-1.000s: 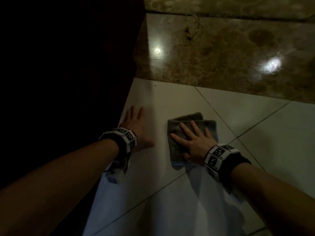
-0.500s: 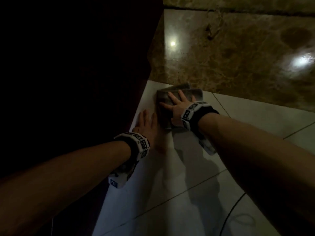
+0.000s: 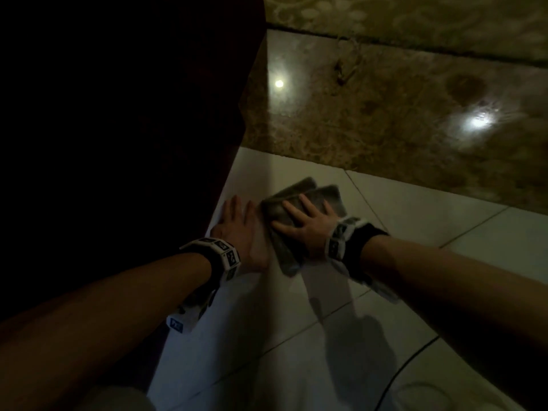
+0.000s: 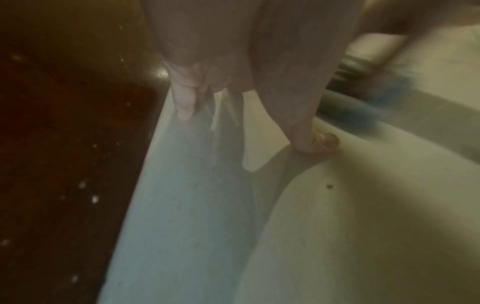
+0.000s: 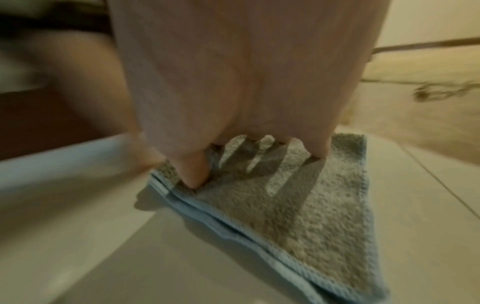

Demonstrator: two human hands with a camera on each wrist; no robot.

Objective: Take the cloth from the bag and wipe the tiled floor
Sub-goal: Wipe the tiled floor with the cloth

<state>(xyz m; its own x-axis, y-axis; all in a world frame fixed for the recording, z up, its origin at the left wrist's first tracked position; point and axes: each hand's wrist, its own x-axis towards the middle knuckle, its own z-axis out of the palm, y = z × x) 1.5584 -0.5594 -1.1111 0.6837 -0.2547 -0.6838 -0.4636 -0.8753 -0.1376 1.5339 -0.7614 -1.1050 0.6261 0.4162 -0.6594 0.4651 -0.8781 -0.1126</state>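
A folded grey cloth (image 3: 284,244) with a light blue hem lies flat on the pale tiled floor (image 3: 296,366). My right hand (image 3: 302,221) presses on it with straight, spread fingers. In the right wrist view the cloth (image 5: 311,205) spreads out under the right hand (image 5: 246,156), the thumb near its blue edge. My left hand (image 3: 240,223) rests flat on the tile just left of the cloth, beside a dark vertical surface. In the left wrist view the left hand (image 4: 233,107) touches the pale tile (image 4: 337,236) with straight fingers. No bag is in view.
A dark reddish-brown panel (image 3: 118,143) fills the left side, its foot meeting the tile edge. Glossy brown marble flooring (image 3: 385,114) with light reflections lies beyond the pale tiles. A thin dark cable (image 3: 409,360) curves across the tile at lower right.
My right hand pushed the cloth forward and left toward the marble edge, then drew it back toward me. The left hand stayed flat on the tile.
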